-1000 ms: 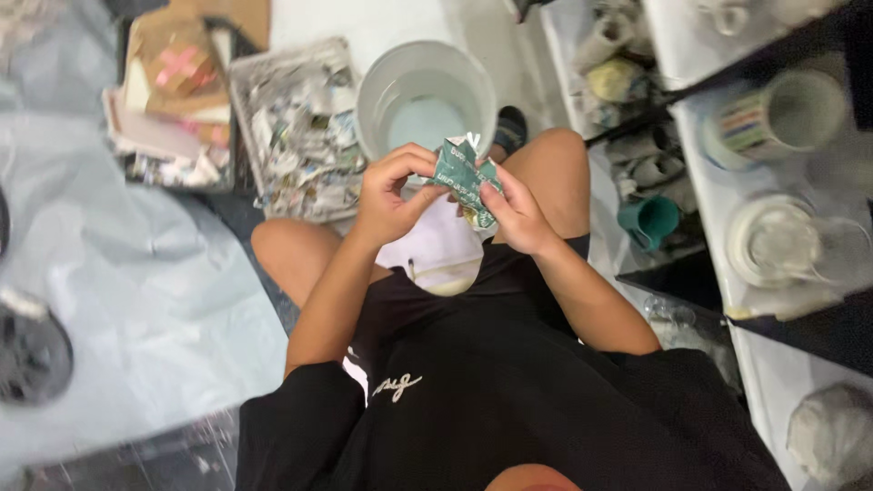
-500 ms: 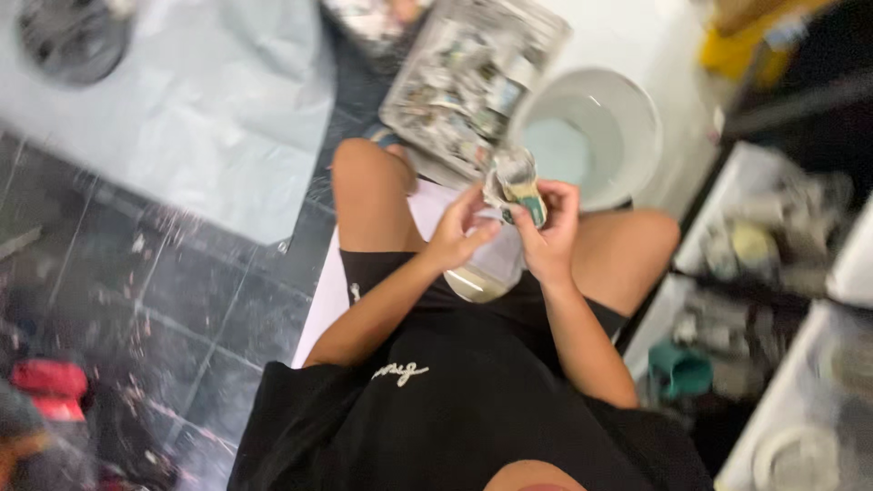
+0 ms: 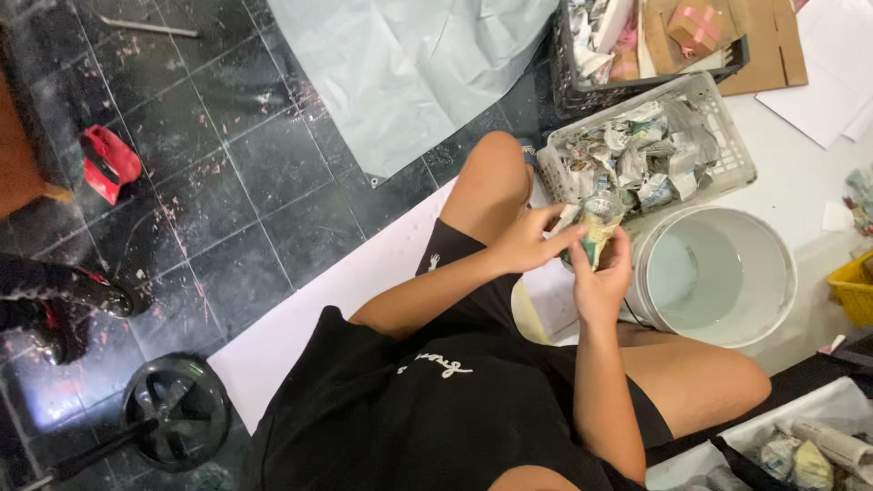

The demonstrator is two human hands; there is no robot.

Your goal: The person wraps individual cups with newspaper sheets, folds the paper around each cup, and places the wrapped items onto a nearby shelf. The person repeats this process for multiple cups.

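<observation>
A crumpled newspaper scrap [image 3: 596,238] is pinched btwn left hand [image 3: 526,244] & right hand [image 3: 600,277], fingers closed narrow on it. It's held above the lap, just beside the white bucket [image 3: 718,329] w/ pale water. A grey plastic basket [image 3: 727,123] of torn paper is seen right behind.

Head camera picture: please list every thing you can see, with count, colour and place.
paper piece: one, printed with some green, held between both hands over the bucket's near rim
bucket: one, white, pale liquid inside, right of the hands
basket: one, white, full of torn newspaper, above the bucket
crate: one, black, holds paper and card, top centre
yellow basket: one, right edge
plastic sheet: one, grey, on the dark tiled floor, top centre
red item: one, on the floor, left
wheel: one, black, bottom left
left hand: pinching the paper piece
right hand: gripping the paper piece from below
</observation>
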